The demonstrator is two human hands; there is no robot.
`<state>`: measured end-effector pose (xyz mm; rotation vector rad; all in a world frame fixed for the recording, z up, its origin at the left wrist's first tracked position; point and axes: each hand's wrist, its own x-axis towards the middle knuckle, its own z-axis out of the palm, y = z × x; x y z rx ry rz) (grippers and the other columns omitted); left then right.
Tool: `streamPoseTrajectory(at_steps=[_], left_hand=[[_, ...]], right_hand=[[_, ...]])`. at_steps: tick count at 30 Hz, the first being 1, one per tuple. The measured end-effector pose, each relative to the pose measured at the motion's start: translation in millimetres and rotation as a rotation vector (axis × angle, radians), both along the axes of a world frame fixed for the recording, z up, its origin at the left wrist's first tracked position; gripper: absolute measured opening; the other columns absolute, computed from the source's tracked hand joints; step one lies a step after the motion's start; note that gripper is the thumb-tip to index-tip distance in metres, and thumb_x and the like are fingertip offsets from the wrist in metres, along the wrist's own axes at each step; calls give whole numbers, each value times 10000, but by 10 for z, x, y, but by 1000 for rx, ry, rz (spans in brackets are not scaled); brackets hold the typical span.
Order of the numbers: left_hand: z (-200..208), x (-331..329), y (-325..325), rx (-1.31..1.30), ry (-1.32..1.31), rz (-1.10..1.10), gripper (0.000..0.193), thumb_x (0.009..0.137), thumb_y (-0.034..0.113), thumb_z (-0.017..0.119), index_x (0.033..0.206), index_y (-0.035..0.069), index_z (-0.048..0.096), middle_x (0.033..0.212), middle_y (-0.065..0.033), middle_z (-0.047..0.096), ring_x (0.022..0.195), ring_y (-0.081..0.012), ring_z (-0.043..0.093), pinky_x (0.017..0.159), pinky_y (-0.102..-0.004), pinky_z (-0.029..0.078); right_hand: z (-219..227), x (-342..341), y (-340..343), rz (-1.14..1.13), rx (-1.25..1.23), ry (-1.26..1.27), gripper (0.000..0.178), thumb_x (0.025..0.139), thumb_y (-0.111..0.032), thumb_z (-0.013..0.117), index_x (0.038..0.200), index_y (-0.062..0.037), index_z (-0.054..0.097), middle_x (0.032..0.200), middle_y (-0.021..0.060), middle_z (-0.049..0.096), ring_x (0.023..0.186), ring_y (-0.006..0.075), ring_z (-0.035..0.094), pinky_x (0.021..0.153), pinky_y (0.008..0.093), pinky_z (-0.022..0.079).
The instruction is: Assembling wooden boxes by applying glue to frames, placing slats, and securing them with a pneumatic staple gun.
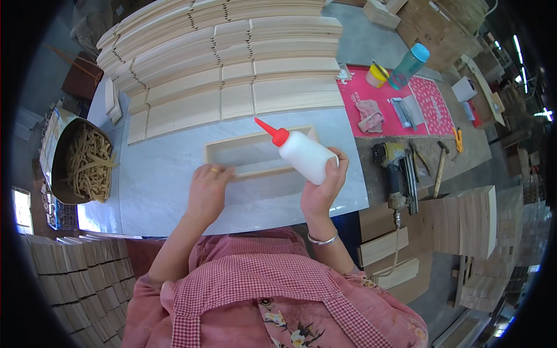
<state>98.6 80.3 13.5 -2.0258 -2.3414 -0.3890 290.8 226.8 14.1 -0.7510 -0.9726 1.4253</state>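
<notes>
Near the counter's [156, 174] front edge, right fingers [342, 163] wrap a bottle [303, 155], probably light, squeezable, best gripped mid-body; left fingers [223, 174], half-curled, touch a frame [264, 173], grip unclear.

A teal bottle [407, 68] and a crumpled pink cloth [370, 115] rest on a pink mat [356, 88].

Free room, left: grey marbled tabletop [156, 180], between the dark rounded bin of curled pale strips [56, 168] and your left hand [208, 188]. Free room, near: tabletop between your wrists, before the pale wooden rectangular frame [264, 173]. Obstacle, far: high stacks of pale grooved wooden boards [232, 64], behind the frame. Obstacle, right: white squeeze bottle with red nozzle [304, 156], raised in your right hand [325, 188], blocking the frame's right end from above.
</notes>
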Motion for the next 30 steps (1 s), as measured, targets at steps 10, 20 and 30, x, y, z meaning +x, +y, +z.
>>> streamPoseTrajectory(at_steps=[10,20,30], left_hand=[[233,720,570,319,-1965,194,597,863,142,794,1378,25,514,1325,-152,592,1171,-240,589,1019,-347,474],[682,620,682,-52,-1145,133,602,774,225,798,1291,16,573,1070,-139,693,952,-293,669,853,-361,529],[549,728,942,81,-742,211,512,725,179,744,1190,40,580,1034,-172,683,910,-364,667,749,-413,533]], right_hand=[[66,-98,523,260,493,-458,294,1011,-220,541,1201,-9,618,1131,136,651,1019,268,616,937,357,477],[-520,834,3068,158,365,-1795,460,901,-161,677,1338,-76,564,1177,163,663,1099,305,645,898,486,554],[748,-10,961,358,709,-556,309,844,-53,673,1143,-36,598,914,69,678,752,170,623,676,292,518]])
